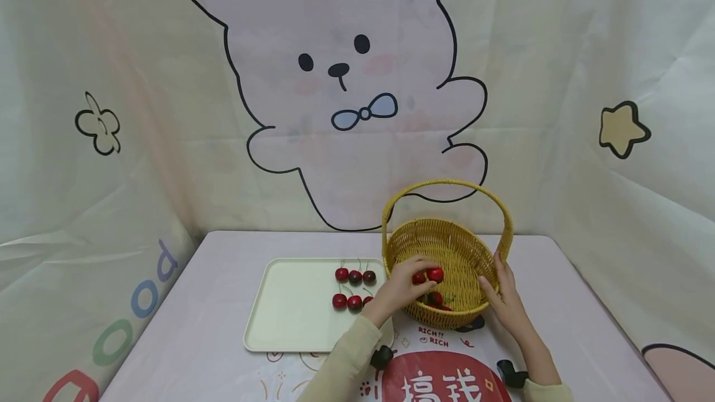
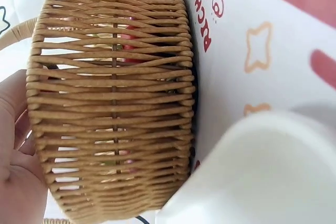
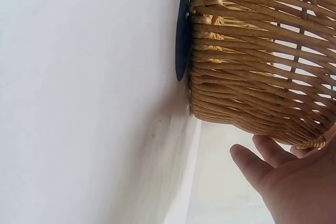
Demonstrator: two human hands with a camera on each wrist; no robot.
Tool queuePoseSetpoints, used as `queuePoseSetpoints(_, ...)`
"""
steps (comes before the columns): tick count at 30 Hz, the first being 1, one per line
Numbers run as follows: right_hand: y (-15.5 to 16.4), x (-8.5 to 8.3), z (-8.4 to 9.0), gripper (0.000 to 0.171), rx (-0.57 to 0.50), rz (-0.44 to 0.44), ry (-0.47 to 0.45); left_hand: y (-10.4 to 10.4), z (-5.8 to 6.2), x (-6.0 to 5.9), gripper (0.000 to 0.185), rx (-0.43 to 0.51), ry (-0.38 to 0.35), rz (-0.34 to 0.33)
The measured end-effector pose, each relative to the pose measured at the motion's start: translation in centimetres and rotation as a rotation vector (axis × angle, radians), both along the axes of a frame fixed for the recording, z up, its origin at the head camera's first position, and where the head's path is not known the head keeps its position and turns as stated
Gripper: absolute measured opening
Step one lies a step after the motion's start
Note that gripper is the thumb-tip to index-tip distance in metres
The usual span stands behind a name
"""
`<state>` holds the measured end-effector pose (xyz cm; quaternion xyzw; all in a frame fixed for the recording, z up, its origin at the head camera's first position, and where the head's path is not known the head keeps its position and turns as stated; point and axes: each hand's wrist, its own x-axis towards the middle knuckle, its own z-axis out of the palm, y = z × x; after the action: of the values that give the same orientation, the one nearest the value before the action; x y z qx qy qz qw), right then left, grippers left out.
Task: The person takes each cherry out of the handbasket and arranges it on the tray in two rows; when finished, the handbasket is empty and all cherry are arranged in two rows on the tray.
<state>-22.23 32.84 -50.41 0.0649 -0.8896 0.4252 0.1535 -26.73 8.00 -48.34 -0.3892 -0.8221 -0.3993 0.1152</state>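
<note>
A yellow wicker basket [image 1: 447,315] with a tall arched handle stands at the right of the table. My left hand [image 1: 404,284] reaches over its near left rim, and a red cherry [image 1: 435,275] sits between the thumb and fingertips. Beside and below it in the basket lie more cherries [image 1: 434,298], partly hidden by the hand and rim. At the right rim, close to the handle's foot, my right hand [image 1: 507,303] holds the basket, thumb inside and fingers outside. The right wrist view has those fingers [image 3: 252,163] against the woven wall [image 3: 252,77].
Left of the basket lies a cream tray [image 1: 290,309], with several dark red cherries [image 1: 354,303] in two rows at its right side. My left forearm [image 1: 349,352] crosses the tray's right corner. A printed red patch [image 1: 441,368] marks the tablecloth in front.
</note>
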Motion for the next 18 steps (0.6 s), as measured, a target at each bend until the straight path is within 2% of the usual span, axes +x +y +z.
queuePoseSetpoints(4,0.0,0.0,0.0,0.070,0.000,-0.001,-0.003,-0.8,0.0,0.4,0.035,0.042,-0.020,0.012)
queuePoseSetpoints(12,0.0,0.0,0.0,0.071,-0.005,0.000,-0.006,-1.9,0.4,1.3,0.032,0.138,-0.051,-0.029)
queuePoseSetpoints(18,0.0,0.0,0.1,0.070,-0.007,0.007,-0.002,-2.9,1.1,1.8,0.030,0.135,0.022,-0.024)
